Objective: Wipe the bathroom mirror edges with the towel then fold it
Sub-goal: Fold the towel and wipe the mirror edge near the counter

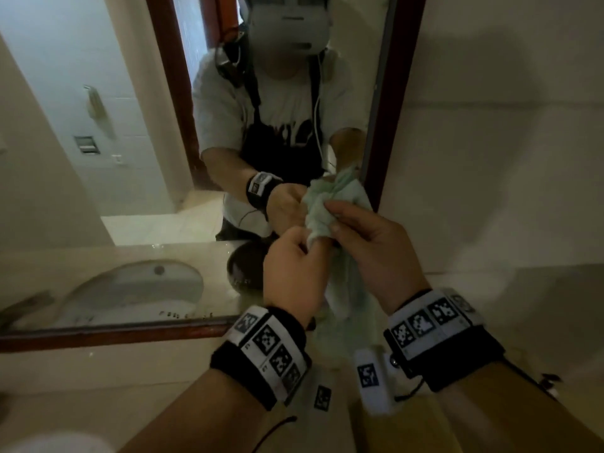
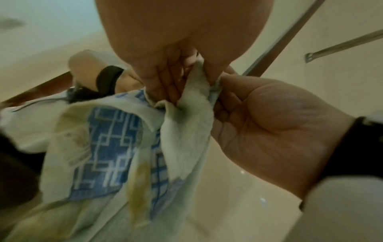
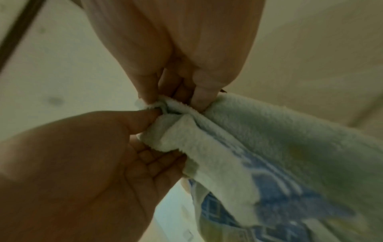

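Observation:
A pale green-white towel (image 1: 322,217) with a blue geometric patch (image 2: 107,147) hangs bunched in front of the mirror's lower right corner. My left hand (image 1: 305,245) pinches its top edge from the left. My right hand (image 1: 333,220) grips the same bunched edge from the right, close against the left. In the right wrist view, the thumb and fingers of both hands meet on the towel (image 3: 269,139). The mirror (image 1: 130,158) has a dark red-brown frame, with its right edge (image 1: 392,125) just behind the towel and its bottom edge (image 1: 114,335) to the left.
A cream tiled wall (image 1: 490,158) runs to the right of the mirror. The counter (image 1: 98,387) lies below the frame. The glass reflects a sink (image 1: 137,289) and a dark round object (image 1: 245,266). A metal rail (image 2: 342,44) is fixed to the wall.

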{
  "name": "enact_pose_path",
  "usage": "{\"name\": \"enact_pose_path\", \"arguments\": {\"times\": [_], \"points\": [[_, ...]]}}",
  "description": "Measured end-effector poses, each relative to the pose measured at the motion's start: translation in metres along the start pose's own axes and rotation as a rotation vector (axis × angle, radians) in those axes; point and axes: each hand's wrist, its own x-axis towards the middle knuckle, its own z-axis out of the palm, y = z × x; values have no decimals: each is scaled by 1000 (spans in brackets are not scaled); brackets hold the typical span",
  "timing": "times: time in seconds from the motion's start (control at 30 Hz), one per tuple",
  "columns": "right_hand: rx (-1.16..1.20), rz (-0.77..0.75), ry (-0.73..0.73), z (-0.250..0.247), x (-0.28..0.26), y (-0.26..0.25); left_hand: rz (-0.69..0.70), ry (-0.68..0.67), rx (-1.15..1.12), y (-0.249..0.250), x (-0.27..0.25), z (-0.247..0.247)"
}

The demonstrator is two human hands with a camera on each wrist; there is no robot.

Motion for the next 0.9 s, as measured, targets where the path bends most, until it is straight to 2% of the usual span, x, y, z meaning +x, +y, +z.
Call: {"name": "enact_pose_path", "arguments": {"times": [0.07, 0.23, 0.4, 0.53, 0.7, 0.8, 0.9], "points": [[10, 73, -8, 4, -15, 27, -78, -41, -6, -25, -16, 5], [50, 150, 24, 4, -24, 66, -198, -34, -82, -69, -26, 17], [-35, 326, 8, 11, -48, 107, -470, -216, 104, -119, -45, 22], [0, 397, 38, 11, -50, 122, -485, -252, 106, -138, -42, 23], [-22, 489, 33, 15, -54, 95, -591, -357, 73, -123, -36, 6], [-190, 525, 53, 11, -56, 75, -677, -316, -1, -108, -31, -17], [-132, 522, 179, 0, -58, 46, -637, -244, -149, -67, -35, -42]]}}
